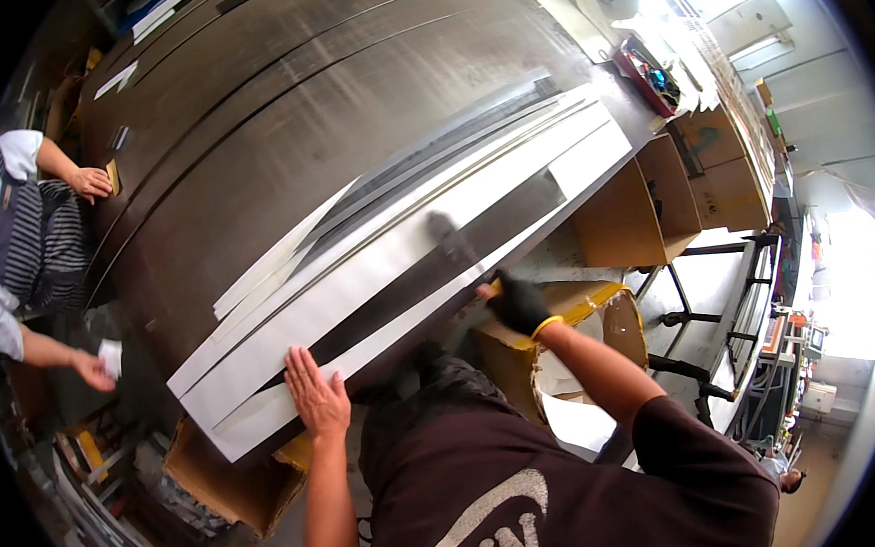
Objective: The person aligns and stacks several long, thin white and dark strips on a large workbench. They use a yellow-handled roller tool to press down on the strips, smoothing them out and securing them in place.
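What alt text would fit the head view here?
A person's bare left hand presses flat on long white strips on a dark metal table, while the gloved right hand draws a dark brush along a black strip. Another person stands at the table's left.

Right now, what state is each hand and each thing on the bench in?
Left hand: bare, flat on the white strip.
Right hand: gloved, gripping a brush.
Dark band: runs along the strip, under the brush.
Cardboard box: open, beside the table.
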The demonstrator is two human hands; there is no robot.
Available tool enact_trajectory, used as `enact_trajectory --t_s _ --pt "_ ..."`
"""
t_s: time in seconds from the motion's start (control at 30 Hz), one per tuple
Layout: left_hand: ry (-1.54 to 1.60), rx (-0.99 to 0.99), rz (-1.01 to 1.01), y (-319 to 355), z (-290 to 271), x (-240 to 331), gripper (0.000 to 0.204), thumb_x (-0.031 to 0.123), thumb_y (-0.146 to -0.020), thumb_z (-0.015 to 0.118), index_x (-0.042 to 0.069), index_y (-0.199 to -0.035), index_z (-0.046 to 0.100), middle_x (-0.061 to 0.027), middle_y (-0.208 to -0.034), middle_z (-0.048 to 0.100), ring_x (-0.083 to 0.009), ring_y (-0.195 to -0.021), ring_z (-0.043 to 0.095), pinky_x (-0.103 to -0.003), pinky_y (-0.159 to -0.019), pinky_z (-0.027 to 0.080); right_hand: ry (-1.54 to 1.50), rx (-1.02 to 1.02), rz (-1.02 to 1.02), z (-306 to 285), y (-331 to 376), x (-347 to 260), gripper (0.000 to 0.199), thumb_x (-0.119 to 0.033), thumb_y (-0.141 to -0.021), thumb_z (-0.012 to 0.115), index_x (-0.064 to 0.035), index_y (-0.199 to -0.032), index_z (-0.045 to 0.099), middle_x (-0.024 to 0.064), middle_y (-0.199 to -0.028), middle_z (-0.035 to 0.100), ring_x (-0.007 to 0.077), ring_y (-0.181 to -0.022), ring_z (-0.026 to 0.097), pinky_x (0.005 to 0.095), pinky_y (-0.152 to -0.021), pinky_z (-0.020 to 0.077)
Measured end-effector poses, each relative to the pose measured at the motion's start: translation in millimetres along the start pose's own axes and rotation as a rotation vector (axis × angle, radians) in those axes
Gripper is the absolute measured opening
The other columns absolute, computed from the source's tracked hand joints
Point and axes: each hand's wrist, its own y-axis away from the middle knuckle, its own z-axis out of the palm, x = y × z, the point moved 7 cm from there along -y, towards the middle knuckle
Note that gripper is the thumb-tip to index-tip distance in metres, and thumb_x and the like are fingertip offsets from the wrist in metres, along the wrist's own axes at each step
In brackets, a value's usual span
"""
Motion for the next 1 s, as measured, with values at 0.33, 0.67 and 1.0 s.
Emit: enact_trajectory --t_s 0.33,0.67,1.0 --pt "0.243 0.070 0.049 0.8 -5.9 -6.5 0.076 0.032 -0.104 0.057 -0.003 -0.164 0.026 -0.0265 -0.170 0.027 -0.0450 -0.157 0.025 -0.054 -0.128 0.020 -0.376 0.124 0.336 -144.6 -110.3 172.3 0.040 -0.043 -0.104 0.064 -0.0030 -0.099 0.061 0.0088 -0.068 0.062 0.0204 -0.051 0.061 0.0363 -0.048 0.0478" --pt "0.660 0.309 -0.131 57.4 -42.1 -61.0 0.069 0.029 -0.106 0.059 -0.006 -0.159 0.034 -0.0302 -0.162 0.039 -0.0466 -0.152 0.037 -0.050 -0.124 0.031 -0.291 -0.040 0.088 58.4 2.4 17.8 0.034 -0.037 -0.105 0.065 -0.0051 -0.105 0.054 0.0107 -0.071 0.062 0.0232 -0.055 0.062 0.0395 -0.049 0.0484" --pt "0.593 0.438 -0.565 217.1 -60.6 -187.7 0.060 0.029 -0.111 0.049 -0.001 -0.162 0.034 -0.0252 -0.163 0.042 -0.0406 -0.150 0.041 -0.046 -0.123 0.034 0.107 -0.625 -0.631 335.2 169.8 -325.4 0.055 -0.043 -0.094 0.069 0.0005 -0.126 0.063 0.0267 -0.099 0.075 0.0449 -0.094 0.073 0.0524 -0.080 0.0573"
